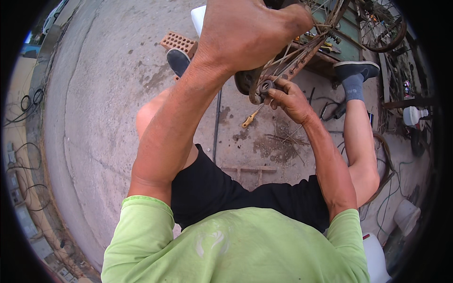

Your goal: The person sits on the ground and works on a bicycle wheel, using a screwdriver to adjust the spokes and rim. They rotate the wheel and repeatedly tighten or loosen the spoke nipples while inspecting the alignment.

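My left hand is raised at the top, back toward me, and looks closed; its fingers and whatever they hold are hidden. Just below and right of it is a rusty spoked wheel, partly covered by that hand. At the wheel's near end, my right hand pinches a small round metal piece with a hole between thumb and fingers. A dark curved part sits left of this piece. On the ground below lies a tool with a yellow handle.
A perforated brick lies by my left shoe. Beyond the wheel stands a green-topped low table with tools. Thin rods and a rusty metal frame lie on the concrete. A white bucket stands at right.
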A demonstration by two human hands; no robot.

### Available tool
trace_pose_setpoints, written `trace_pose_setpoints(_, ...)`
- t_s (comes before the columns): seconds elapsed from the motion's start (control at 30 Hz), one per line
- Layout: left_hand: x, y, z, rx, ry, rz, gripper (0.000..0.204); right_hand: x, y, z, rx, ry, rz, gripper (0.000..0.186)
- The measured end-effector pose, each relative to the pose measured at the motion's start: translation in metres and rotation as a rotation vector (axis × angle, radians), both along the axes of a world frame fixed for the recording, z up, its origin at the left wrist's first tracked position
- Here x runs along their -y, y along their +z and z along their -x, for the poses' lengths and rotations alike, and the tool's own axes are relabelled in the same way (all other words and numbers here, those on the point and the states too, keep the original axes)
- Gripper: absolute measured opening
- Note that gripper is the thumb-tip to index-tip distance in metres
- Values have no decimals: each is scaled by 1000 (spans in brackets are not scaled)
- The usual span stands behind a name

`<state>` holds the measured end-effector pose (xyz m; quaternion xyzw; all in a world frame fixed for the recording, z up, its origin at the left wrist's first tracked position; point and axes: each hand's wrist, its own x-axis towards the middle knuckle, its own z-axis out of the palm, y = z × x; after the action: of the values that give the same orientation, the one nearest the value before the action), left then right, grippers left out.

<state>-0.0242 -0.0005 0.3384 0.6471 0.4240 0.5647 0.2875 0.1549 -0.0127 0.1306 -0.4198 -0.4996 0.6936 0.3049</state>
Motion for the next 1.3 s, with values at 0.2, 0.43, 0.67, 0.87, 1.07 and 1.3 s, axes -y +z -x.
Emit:
trace_pose_setpoints(0.2,3,4,-22,101,87,23,42,-10,23,10,602,69,-193,42)
trace_pose_setpoints(0.43,-15,-4,2,176,-141,78,43,-3,4,26,549,-134,-323,42)
trace_pose_setpoints(0.67,0,12,2,153,-173,157,44,-2,8,-2,93,77,-1,42)
trace_pose_setpoints(0.87,-15,-16,9,-24,-81,-29,49,-8,7,15,599,-18,-126,54)
trace_pose_setpoints(1.07,-5,-6,10,2,-30,86,53,-5,12,33,493,-105,-203,40)
trace_pose_setpoints(1.3,0,8,10,-61,-11,96,52,-1,13,11,187,36,-61,40)
